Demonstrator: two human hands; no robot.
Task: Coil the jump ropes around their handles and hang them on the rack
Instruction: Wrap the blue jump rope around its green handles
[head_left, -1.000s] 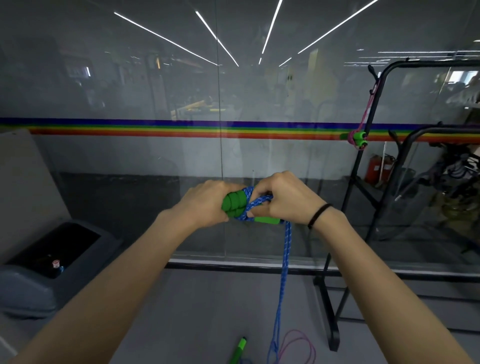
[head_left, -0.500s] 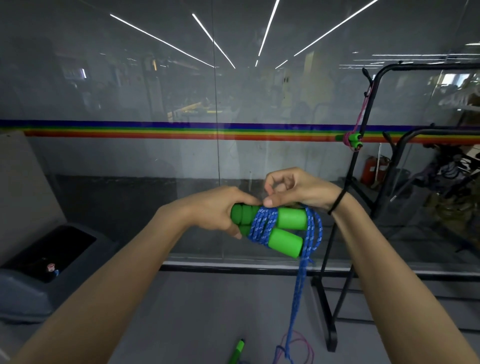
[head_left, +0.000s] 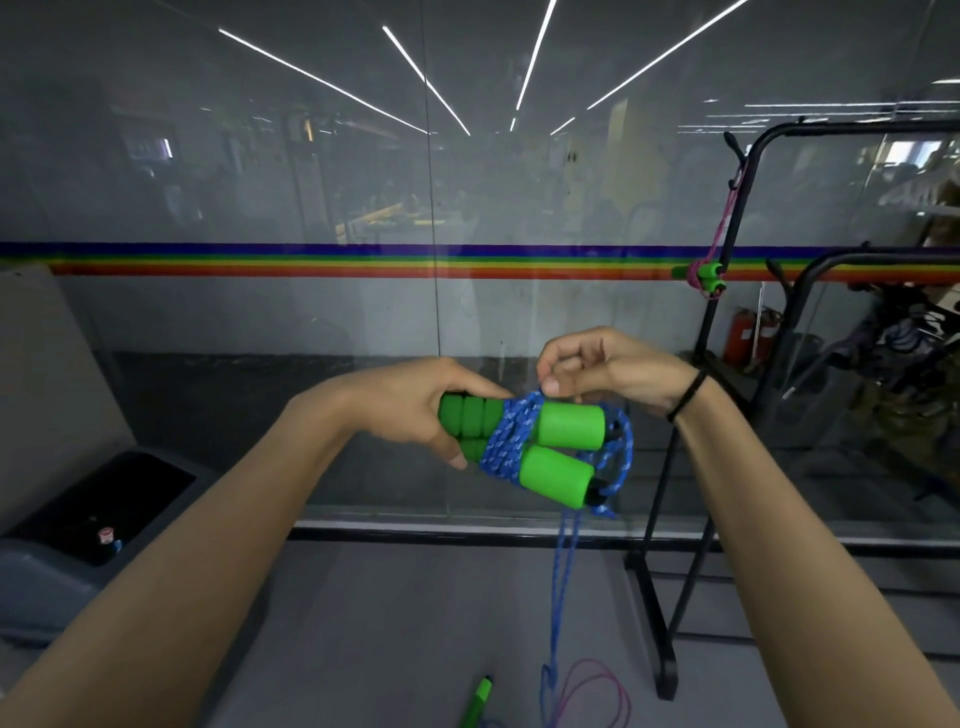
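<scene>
My left hand grips the left ends of two green foam handles held side by side at chest height. A blue rope is wound several times around their middle, and its loose part hangs down to the floor. My right hand sits just above the handles and pinches the blue rope at the top of the coil. A black rack stands to the right. A pink rope coiled on green handles hangs from one of its hooks.
A glass wall with a rainbow stripe faces me. A third green handle and a pink rope lie on the floor below. A grey bin stands at the left. A red fire extinguisher shows behind the glass.
My right hand has lifted off the handles to above them with the rope. The handles' right ends and more blue turns now show. Both hands have shifted slightly right.
</scene>
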